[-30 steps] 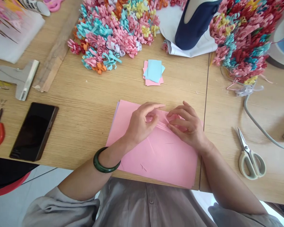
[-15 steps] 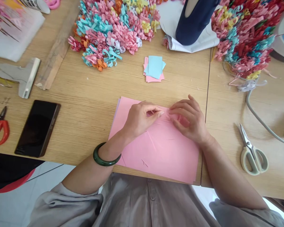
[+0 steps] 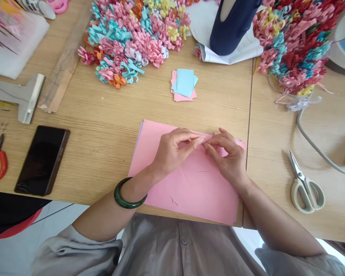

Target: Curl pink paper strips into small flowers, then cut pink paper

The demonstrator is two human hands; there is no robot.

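Where fingertips meet, seemingly thin pink strips [image 3: 202, 145] over smooth pink paper [image 3: 189, 184].

Phone [image 3: 41, 160] left of paper sheet [image 3: 195, 188]

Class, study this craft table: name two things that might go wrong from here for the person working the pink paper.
1. The pink sheets overhang the table edge near the body; a nudge may slide them off.
2. Both hands, left hand and right hand, pinch a thin pink strip, which might tear.
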